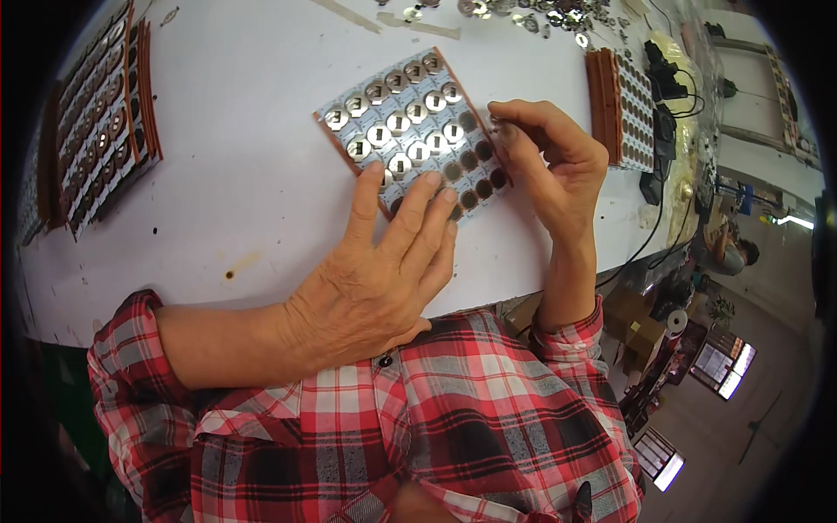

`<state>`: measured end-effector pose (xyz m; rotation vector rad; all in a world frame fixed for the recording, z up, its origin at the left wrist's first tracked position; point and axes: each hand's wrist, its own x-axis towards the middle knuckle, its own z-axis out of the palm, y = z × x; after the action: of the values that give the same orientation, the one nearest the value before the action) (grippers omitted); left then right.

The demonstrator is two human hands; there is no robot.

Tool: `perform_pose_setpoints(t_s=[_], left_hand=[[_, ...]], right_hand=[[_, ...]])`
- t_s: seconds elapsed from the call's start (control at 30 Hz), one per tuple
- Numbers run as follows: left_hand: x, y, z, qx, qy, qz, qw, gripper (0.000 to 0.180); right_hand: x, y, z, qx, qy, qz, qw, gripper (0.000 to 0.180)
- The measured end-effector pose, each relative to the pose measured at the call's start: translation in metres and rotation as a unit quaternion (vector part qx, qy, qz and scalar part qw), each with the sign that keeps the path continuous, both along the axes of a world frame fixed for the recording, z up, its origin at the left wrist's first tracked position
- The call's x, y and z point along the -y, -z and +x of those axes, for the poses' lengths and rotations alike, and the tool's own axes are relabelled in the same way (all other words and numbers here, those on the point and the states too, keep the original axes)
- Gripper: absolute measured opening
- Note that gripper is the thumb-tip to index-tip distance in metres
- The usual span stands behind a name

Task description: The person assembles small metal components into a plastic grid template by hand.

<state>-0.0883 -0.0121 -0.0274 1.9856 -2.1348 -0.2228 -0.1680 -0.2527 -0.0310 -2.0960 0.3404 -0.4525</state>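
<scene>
Your left hand (pixel 384 270) lies flat, fingers spread, pinning the near edge of the white-and-brown rectangular panel of round metal discs (pixel 410 122) at centre on the white surface (pixel 244 174). Your right hand (pixel 549 161), at the panel's 3 o'clock, has its grip pinched narrow on a small silvery metal disc (pixel 498 125). More loose metal discs (pixel 523 13) sit at 12 o'clock.

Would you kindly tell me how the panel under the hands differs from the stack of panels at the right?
The panel lies alone and flat, pinned by the left hand; the stack is several layers, untouched. The panel has many shiny metal discs fitted; the stack's top shows only dark holes. Both are white with brown edges.
</scene>
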Motion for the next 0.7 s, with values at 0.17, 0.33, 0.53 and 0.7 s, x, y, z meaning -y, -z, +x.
perform_pose_setpoints(t_s=[0.17,0.33,0.53,0.7], left_hand=[[-0.001,0.002,-0.001,-0.001,-0.012,-0.021,1.000,0.090],[-0.001,0.004,-0.003,0.001,-0.014,-0.020,1.000,0.090],[-0.001,0.004,-0.004,0.017,-0.019,-0.022,0.999,0.091],[-0.001,0.005,-0.003,0.005,-0.015,-0.018,1.000,0.091]], right_hand=[[-0.010,0.005,0.003,-0.035,0.017,0.090,0.995,0.021],[-0.014,0.007,0.007,-0.026,0.040,0.103,0.994,0.021],[-0.010,0.011,0.010,-0.034,0.027,0.084,0.996,0.019],[-0.005,0.008,0.012,-0.045,0.012,0.077,0.996,0.018]])
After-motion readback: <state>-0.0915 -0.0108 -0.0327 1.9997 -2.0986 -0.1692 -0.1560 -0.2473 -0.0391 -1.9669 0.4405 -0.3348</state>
